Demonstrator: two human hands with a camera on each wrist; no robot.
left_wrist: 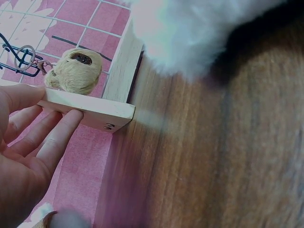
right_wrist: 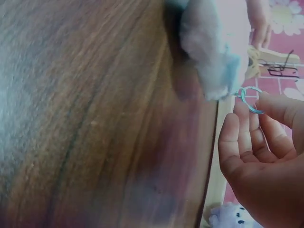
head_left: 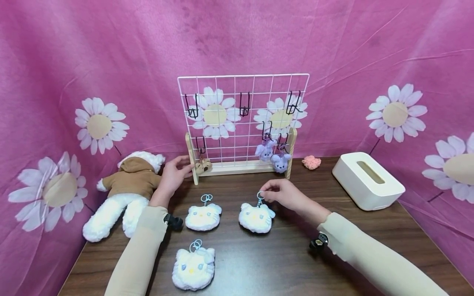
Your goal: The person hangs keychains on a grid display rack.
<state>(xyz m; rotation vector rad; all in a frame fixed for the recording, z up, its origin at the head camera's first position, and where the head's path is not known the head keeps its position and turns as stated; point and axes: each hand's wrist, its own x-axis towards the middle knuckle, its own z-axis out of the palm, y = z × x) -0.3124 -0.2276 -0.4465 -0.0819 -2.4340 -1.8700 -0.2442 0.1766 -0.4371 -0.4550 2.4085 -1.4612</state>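
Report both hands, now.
Left hand: open, touching the rack's wooden post.
Right hand: closed, pinching the ring of a white plush keychain.

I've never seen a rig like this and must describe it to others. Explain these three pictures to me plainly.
There is no machine, only a person working bare-handed. The wide picture comes from a camera worn on the head; the two close ones come from a camera on each wrist. The left hand touches a wooden upright of a wire rack. The right hand pinches the ring of a white plush charm with a cat-like face. Two similar charms lie on the brown table. At the left lies a stuffed toy in a brown top; at the right, a pink fuzzy thing and a slotted white box. On the rack hang two purple charms and a tan charm.
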